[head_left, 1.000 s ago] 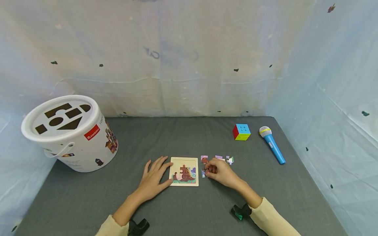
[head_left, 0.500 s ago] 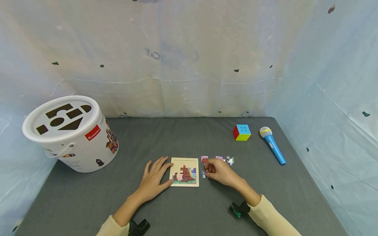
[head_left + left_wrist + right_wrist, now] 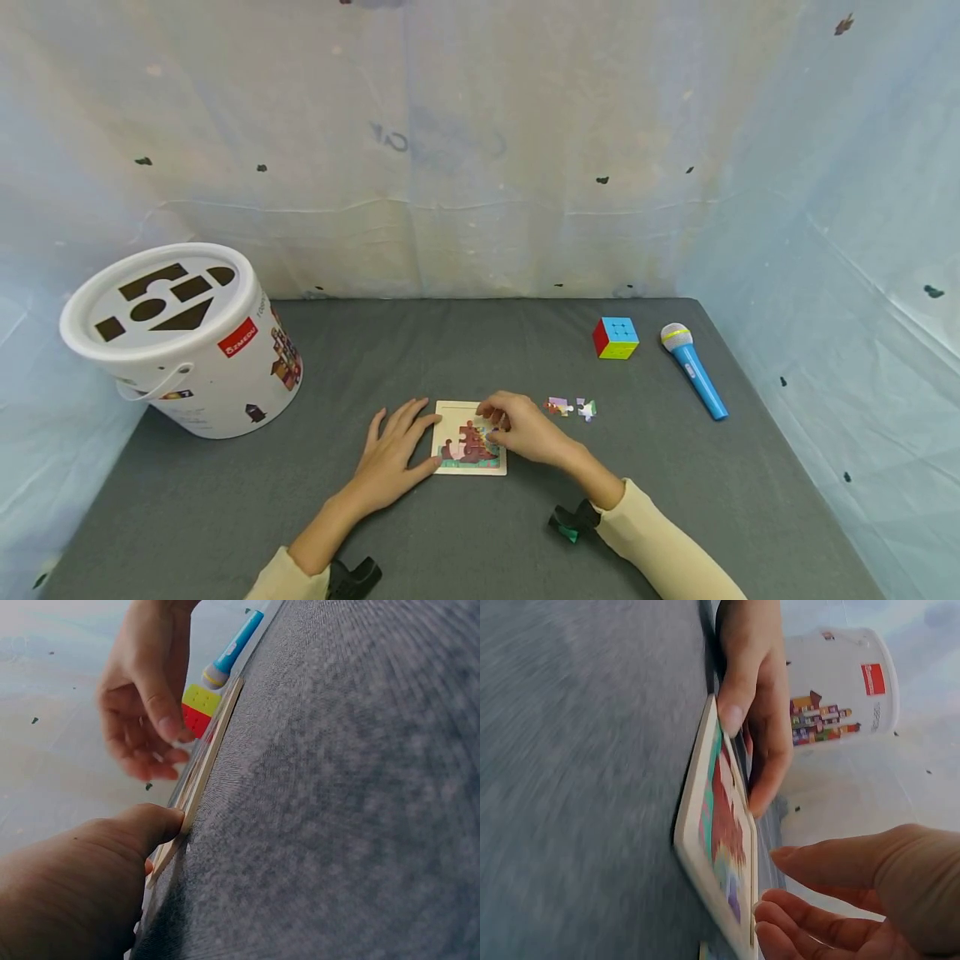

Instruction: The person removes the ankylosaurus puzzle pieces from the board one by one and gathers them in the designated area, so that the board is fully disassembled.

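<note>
A jigsaw puzzle board, a pale wooden tray with a brown animal picture partly laid in it, sits on the table. My left hand rests at its left side, fingers spread. Its thumb and index finger touch the frame. Over the board's right part hovers my right hand, fingers bent. In the right wrist view, thumb and fingertips stand apart, with nothing visible between them. Right of the hand lie two jigsaw pieces, a purple-brown one and a white-green one. The hand hides the table beside the board.
A white lidded bucket with shape cutouts stands at the left. Toward the back right are a puzzle cube and a blue toy microphone. A grey cloth covers the table. Pale sheeting hangs behind.
My right hand has moved left from the loose jigsaw pieces to above the board's right part. The purple-brown piece is now more fully visible. My left hand stays in place.
</note>
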Demonstrator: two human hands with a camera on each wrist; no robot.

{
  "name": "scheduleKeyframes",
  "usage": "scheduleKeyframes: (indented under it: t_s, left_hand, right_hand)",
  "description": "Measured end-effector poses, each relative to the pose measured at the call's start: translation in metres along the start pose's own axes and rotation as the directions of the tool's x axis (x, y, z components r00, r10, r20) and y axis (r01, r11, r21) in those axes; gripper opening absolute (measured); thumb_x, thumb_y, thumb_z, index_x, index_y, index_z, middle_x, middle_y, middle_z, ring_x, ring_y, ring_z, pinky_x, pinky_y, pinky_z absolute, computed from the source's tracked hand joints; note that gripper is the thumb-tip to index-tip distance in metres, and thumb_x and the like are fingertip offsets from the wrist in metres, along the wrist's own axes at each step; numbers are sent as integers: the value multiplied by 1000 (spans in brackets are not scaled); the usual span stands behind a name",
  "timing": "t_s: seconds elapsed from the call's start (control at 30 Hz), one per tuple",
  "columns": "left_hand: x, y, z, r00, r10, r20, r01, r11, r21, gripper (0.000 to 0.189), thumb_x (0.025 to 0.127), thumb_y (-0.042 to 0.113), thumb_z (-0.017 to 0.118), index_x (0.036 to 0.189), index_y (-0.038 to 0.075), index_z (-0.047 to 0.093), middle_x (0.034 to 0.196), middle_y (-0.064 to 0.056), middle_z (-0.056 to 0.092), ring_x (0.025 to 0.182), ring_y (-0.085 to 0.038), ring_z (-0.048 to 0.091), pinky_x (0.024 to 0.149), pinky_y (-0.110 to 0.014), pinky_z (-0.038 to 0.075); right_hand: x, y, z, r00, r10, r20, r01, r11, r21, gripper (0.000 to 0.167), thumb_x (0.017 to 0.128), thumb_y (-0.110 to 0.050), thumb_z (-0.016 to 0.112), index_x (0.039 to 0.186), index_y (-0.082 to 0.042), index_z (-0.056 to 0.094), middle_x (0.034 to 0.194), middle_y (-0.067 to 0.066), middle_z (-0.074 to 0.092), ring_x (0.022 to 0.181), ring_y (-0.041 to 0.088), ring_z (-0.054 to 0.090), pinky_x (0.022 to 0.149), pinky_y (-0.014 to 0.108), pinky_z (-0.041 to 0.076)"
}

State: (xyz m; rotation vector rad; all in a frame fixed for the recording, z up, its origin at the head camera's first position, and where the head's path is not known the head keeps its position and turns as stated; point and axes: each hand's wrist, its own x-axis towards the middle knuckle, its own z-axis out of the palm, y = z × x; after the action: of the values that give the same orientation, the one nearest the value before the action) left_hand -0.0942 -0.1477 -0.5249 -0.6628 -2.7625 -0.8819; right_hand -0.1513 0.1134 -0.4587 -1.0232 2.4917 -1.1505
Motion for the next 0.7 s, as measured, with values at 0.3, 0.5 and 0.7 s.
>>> scheduleKeyframes:
  t_s: [0.3, 0.5, 0.7]
  left_hand:
    - [0, 0, 0, 1000, 9, 2, -9, 1000, -4, 58, 93, 43, 68, 144, 17, 53, 157, -14, 36, 146, -34, 27, 112, -66, 7]
    - [0, 0, -1, 1000, 15, 3, -15, 1000, -9, 58, 94, 43, 67, 143, 16, 53, 157, -15, 36, 146, -35, 27, 112, -67, 7]
    - [0, 0, -1, 1000, 7, 7, -7, 1000, -10, 58, 94, 43, 67, 144, 16, 53, 157, -15, 35, 146, -35, 27, 112, -66, 6]
  right_hand:
    - [20, -9, 12, 997, -42, 62, 42, 999, 4, 27, 86, 7, 71, 113, 1, 68, 108, 13, 67, 97, 31, 60, 80, 41, 53]
    - [25, -10, 19, 996, -51, 73, 56, 996, -66, 26, 85, 6, 73, 110, 1, 69, 103, 11, 68, 97, 27, 58, 83, 36, 51]
    - [25, -9, 22, 996, -49, 80, 60, 988, -139, 27, 84, 4, 75, 109, -4, 71, 102, 9, 61, 92, 24, 52, 77, 30, 45]
